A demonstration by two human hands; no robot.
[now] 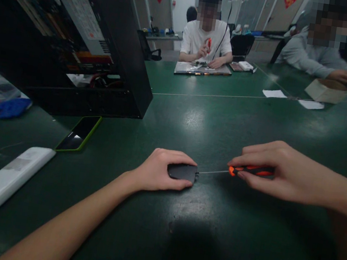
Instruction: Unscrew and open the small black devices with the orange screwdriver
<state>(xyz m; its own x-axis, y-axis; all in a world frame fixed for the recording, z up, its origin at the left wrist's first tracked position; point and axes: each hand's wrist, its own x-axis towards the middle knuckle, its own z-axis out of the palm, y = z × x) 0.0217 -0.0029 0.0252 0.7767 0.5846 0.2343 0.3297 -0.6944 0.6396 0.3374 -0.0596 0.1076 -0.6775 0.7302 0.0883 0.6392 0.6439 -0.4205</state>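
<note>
One mouse (183,172) — two screwdrivers (256,170) — one phone (80,133)

The left hand (157,168) partly hides the mouse (183,172), the right hand (281,164) the screwdriver (248,170). The left edge cuts off the case (119,32) at ten o'clock, the bag (3,88) at nine.

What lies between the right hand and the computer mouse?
In the head view, the slim metal shaft of the orange-and-black screwdriver spans the stretch from the right hand to the edge of the computer mouse.
</note>
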